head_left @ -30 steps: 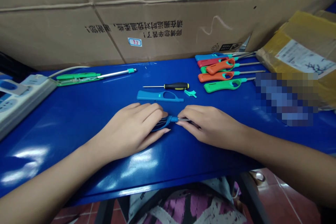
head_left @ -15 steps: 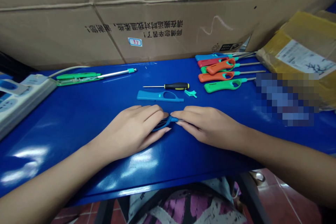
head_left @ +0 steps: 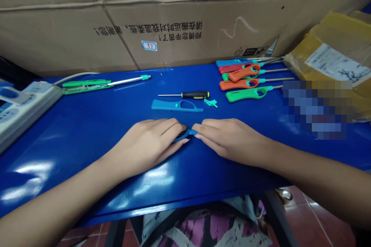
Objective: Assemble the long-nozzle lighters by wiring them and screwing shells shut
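Note:
A blue lighter casing point(head_left: 189, 132) lies low over the table between my hands, mostly covered by fingers. My left hand point(head_left: 158, 137) is closed around its handle end, thumb below and fingers above. My right hand point(head_left: 223, 135) pinches at the narrow front end, where a metal tube goes into the fingers; most of it is hidden. Just beyond lies the other blue casing half point(head_left: 168, 105), with its trigger opening. Behind that is a black and yellow screwdriver point(head_left: 195, 95), and small turquoise plastic pieces point(head_left: 211, 103) lie beside it.
Several coloured lighters point(head_left: 246, 94) are piled at the back right beside a yellow-taped parcel point(head_left: 315, 54). An opened green lighter point(head_left: 87, 87) lies at the left near a white power strip point(head_left: 29, 104). A large cardboard box point(head_left: 116, 46) stands behind.
My right fingers have shifted slightly right along the front end, and my left hand has moved a little with the casing. The other things lie as before.

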### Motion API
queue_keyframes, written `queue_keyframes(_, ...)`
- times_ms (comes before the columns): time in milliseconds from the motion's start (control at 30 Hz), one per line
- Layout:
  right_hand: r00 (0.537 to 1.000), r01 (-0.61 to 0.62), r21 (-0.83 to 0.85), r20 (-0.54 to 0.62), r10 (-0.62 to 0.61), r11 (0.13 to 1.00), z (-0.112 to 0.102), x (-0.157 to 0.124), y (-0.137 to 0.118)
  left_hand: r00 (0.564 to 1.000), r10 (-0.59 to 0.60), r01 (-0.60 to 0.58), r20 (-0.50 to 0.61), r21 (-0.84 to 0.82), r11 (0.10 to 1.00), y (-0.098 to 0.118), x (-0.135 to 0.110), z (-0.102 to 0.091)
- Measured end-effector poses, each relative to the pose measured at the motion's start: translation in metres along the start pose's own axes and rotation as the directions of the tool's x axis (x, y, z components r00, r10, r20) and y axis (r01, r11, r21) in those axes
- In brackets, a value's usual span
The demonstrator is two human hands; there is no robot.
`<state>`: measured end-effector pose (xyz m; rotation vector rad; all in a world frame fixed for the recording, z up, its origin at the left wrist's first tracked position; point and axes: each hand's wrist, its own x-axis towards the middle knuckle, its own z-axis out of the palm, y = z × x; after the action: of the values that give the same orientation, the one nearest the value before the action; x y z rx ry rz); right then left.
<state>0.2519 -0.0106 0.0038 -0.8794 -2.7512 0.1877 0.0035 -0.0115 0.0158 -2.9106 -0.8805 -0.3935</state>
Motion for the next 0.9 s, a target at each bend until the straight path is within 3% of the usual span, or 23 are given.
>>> queue_keyframes(533, 0.996, 0.080, -0.115, 0.040, -0.076, 0.990, -0.0037, 0.0003, -0.0037, 0.995, 0.020, -0.011, -0.094, 0.097, 0.995, 0.0060, 0.0023, 0.0016)
queue_keyframes(767, 0.995, 0.068, -0.163, -0.062, -0.079, 0.984, -0.0022, 0.0001, -0.0044, 0.995, -0.070, 0.069, -0.072, -0.025, 0.997, 0.0091, 0.0023, 0.0026)
queue_keyframes(900, 0.988, -0.001, -0.168, -0.152, -0.025, 0.986, -0.0072, -0.0003, -0.0025, 0.986, -0.164, 0.161, -0.003, -0.193, 0.968, 0.0063, 0.0012, -0.0003)
